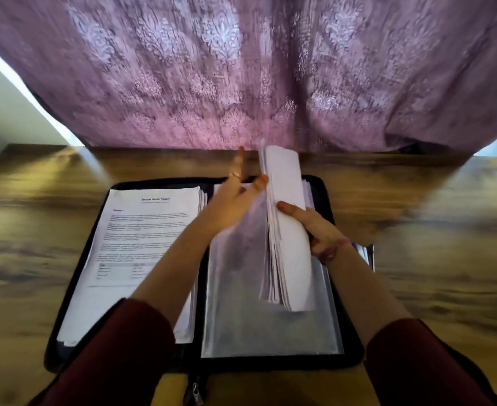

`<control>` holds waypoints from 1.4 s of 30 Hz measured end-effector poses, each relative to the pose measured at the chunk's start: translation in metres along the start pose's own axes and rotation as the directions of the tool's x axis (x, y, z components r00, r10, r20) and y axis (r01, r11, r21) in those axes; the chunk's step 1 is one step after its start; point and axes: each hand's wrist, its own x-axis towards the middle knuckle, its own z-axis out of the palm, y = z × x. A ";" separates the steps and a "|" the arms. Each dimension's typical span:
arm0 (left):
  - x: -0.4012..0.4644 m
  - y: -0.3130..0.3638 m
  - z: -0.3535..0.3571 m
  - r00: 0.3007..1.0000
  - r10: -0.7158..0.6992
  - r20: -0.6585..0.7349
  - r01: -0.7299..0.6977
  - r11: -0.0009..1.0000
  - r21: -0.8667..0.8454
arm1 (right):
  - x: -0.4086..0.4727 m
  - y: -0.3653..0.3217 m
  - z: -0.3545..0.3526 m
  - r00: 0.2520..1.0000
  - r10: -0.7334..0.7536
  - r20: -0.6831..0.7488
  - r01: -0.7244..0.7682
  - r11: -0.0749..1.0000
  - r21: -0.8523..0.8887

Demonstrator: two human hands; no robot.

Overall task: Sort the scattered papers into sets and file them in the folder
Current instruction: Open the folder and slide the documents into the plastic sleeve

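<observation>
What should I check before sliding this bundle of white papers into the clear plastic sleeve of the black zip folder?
1. Black zip folder lies open flat on the wooden table: ok.
2. Right hand grips the bundle of white papers: ok.
3. Clear plastic sleeve lifted by the left hand: ok.
4. Sleeve mouth open wide enough: cannot tell, blurred.
5. Bundle edges squared: not ok, sheets fan out.
6. Printed report stack lies clear on the left side: ok.
</observation>
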 end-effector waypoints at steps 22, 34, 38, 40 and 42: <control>0.064 -0.088 -0.031 0.982 0.158 0.108 -0.188 0.690 0.699 | 0.023 -0.003 -0.021 0.989 0.023 -0.148 -0.004 0.992 0.127; 0.061 -0.077 -0.033 0.981 0.174 0.080 -0.180 0.686 0.705 | 0.028 -0.013 -0.019 0.979 -0.041 -0.198 0.084 0.973 0.217; 0.064 -0.076 -0.029 0.991 0.103 0.082 -0.130 0.664 0.736 | 0.026 -0.015 -0.018 0.974 -0.035 -0.224 0.082 0.975 0.208; 0.066 -0.077 -0.029 0.993 0.082 0.089 -0.120 0.699 0.705 | 0.025 -0.015 -0.019 0.974 -0.045 -0.220 0.095 0.971 0.221; 0.068 -0.078 -0.030 0.994 0.052 0.093 -0.101 0.738 0.667 | 0.023 -0.016 -0.021 0.980 -0.082 -0.179 0.129 0.955 0.267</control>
